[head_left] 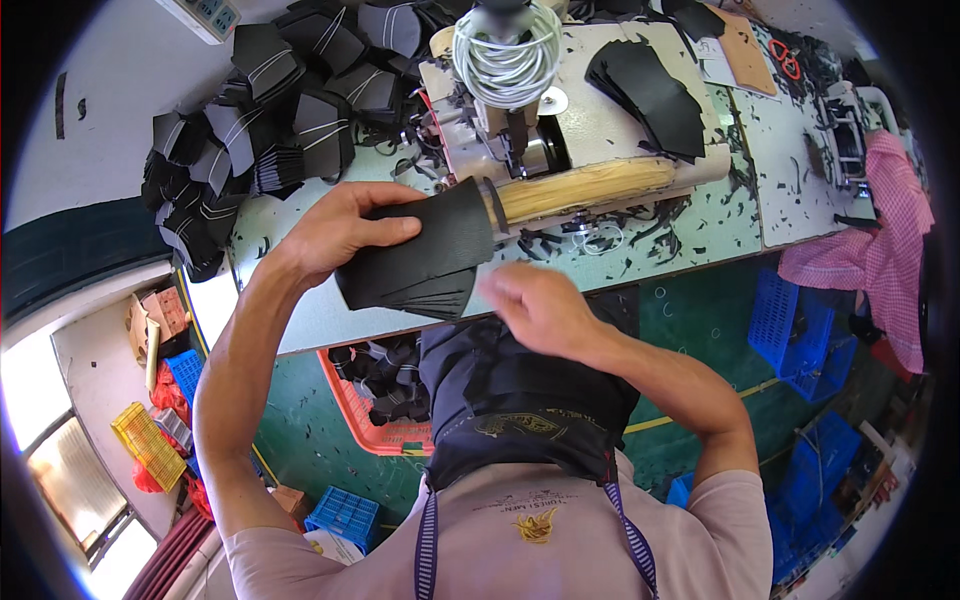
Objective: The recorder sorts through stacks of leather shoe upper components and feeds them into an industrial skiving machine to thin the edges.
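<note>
My left hand [358,228] grips a fanned stack of black leather-like pieces [425,250], with the thumb lying on top and the fingers underneath. The stack hangs over the near edge of the table, in front of a skiving or trimming machine [520,140]. My right hand [535,305] is just right of the stack's lower corner, smeared by motion, so its fingers cannot be made out. A narrow dark strip [492,205] stands between the stack and the machine's pale yellow wooden rest [590,190].
Tied bundles of black pieces [240,130] crowd the table's left and back. Another fanned stack [650,100] lies on the machine bed. Black scraps litter the table [690,235]. A red crate [385,440] of black pieces stands below; pink checked cloth [880,230] hangs at right.
</note>
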`<control>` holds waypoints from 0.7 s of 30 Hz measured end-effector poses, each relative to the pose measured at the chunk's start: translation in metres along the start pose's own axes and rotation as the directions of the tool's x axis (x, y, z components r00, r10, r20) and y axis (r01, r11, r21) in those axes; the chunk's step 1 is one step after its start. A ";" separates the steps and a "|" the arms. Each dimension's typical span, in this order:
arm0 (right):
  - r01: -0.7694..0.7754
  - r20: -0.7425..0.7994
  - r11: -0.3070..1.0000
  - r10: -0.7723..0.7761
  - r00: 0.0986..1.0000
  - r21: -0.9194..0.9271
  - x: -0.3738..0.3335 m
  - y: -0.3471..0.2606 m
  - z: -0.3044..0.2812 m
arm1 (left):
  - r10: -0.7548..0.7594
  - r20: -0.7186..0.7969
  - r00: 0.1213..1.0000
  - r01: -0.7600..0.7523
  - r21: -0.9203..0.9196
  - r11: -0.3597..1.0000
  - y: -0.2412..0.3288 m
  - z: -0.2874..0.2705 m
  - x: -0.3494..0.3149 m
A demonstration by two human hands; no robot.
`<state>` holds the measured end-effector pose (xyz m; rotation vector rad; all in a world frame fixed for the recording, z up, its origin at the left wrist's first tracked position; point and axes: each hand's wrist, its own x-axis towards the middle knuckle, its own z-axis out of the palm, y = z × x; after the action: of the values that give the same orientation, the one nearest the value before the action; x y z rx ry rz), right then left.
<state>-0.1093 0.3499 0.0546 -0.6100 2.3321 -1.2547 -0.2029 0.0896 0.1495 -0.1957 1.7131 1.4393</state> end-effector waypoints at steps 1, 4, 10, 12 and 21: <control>-0.005 0.184 0.988 -0.025 0.983 0.157 -0.006 -0.009 -0.009 | -0.002 0.000 1.000 0.002 -0.003 1.000 0.001 0.003 0.007; -0.154 0.285 0.983 0.121 0.951 0.097 -0.005 -0.011 -0.039 | 0.055 0.058 0.997 -0.063 0.147 0.987 -0.007 0.005 0.033; -0.152 -0.197 0.983 0.170 0.966 0.105 0.022 -0.002 -0.102 | -0.095 0.007 0.995 0.092 0.212 0.973 0.008 0.002 0.054; -0.180 -0.074 0.984 0.178 0.981 -0.017 0.022 -0.004 -0.115 | -0.139 -0.035 0.990 0.143 0.254 0.957 0.014 -0.001 0.054; -0.068 -0.225 0.976 0.021 0.974 -0.205 0.039 0.003 -0.137 | -0.116 0.107 0.988 0.072 0.346 0.935 0.023 -0.002 0.065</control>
<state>-0.2173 0.4203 0.1152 -0.5018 2.6736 -1.1116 -0.2579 0.1204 0.1220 0.0031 1.7919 1.0410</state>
